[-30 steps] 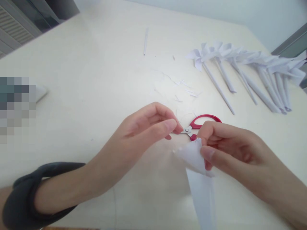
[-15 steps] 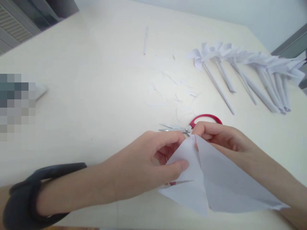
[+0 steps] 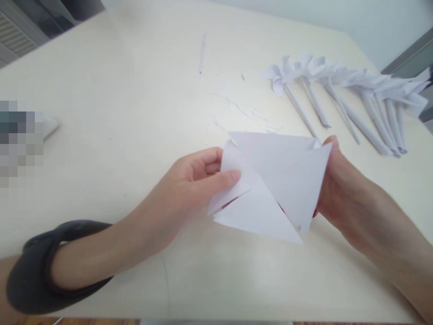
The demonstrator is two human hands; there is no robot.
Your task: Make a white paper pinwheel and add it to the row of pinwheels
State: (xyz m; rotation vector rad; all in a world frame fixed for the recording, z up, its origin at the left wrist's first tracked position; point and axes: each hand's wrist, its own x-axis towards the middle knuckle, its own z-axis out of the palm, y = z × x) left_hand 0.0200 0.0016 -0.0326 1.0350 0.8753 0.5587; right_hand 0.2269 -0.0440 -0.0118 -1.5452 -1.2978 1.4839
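A white sheet of paper (image 3: 270, 167), slit inward from its corners, is held up above the table between both hands. My left hand (image 3: 199, 180) pinches its left side, thumb on top and fingers behind. At the right edge, my right hand (image 3: 338, 180) supports the sheet from behind; its fingers are mostly hidden by the paper. A bit of the scissors' red handle (image 3: 315, 212) shows beside the right hand, and red also peeks through the slits. The rest of the scissors is covered.
Several white paper pinwheels (image 3: 355, 81) on rolled paper sticks lie in a row at the back right. Thin paper scraps (image 3: 253, 112) are scattered beyond the sheet. A slim pen-like stick (image 3: 202, 53) lies farther back. A blurred-out object (image 3: 20, 135) sits at the left edge.
The paper has been opened out flatter and raised away from me, now covering the scissors. My right hand has moved from the top corner to the right edge.
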